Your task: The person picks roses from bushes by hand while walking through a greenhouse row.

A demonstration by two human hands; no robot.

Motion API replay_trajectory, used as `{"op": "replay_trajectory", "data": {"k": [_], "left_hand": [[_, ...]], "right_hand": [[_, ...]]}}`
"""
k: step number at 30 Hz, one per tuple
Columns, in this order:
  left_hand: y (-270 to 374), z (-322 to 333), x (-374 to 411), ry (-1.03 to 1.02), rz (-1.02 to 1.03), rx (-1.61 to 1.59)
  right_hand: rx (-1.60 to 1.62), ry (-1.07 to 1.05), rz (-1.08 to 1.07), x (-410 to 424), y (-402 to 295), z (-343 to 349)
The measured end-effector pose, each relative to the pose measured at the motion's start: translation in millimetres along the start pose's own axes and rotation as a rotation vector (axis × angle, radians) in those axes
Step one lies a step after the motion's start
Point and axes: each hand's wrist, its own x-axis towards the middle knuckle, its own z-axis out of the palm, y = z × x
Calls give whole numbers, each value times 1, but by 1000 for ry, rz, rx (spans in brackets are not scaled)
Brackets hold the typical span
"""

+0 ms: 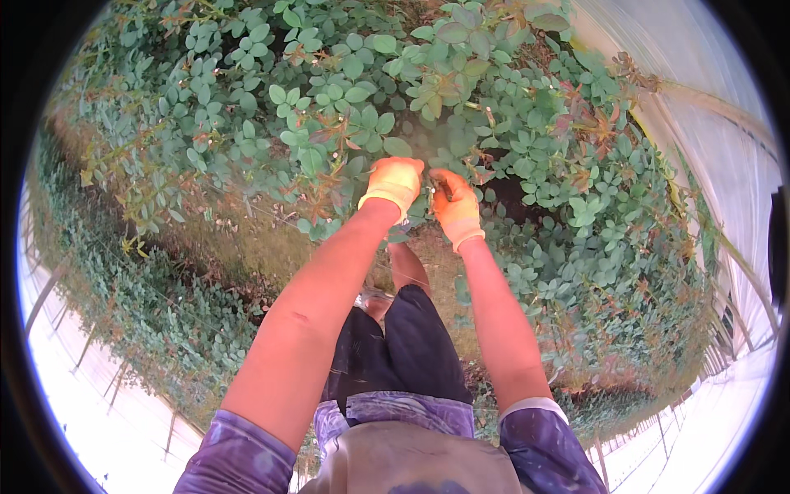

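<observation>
My left hand [394, 182], in an orange-yellow work glove, reaches into leafy rose bushes [345, 111]. Its back faces me and the fingers curl out of sight, so what they hold is hidden. Just to the right, my right hand [458, 207] wears a matching glove with darker, soiled fingers. Its thumb and fingers are bent towards each other beside a thin stem with small leaves [431, 196]; whether they grip it is unclear. A narrow gap separates the two hands. Green leaves surround both, with some reddish and browned shoots [602, 126] on the right.
A thin wire [278, 216] crosses along the bush edge in front of my legs. Bare soil path [247, 238] runs at left, with another plant row [185, 327] beyond it. Translucent plastic sheeting [710, 80] and support poles [747, 272] stand on the right.
</observation>
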Motion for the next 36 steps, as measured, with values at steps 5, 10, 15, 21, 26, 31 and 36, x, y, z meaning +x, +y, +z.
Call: {"op": "replay_trajectory", "data": {"k": [5,10,15,21,26,31,36], "left_hand": [[1,11,-4,6,-235,-295],[0,25,10,-150,-600,-879],[-5,40,11,-64,-736,-1063],[11,6,-24,301,-593,-949],[37,-12,-77,420,-382,-967],[53,-16,-143,372,-234,-937],[55,-3,-174,247,-217,-1022]], "right_hand": [[-71,-25,-20,-2,-4,-3],[-174,-19,-164,3,1,-9],[-166,11,-183,-5,-1,-8],[260,370,-60,-20,2,-46],[-123,-122,125,64,-7,-91],[-606,-472,35,102,-1,-90],[-352,-449,177,96,14,-88]]}}
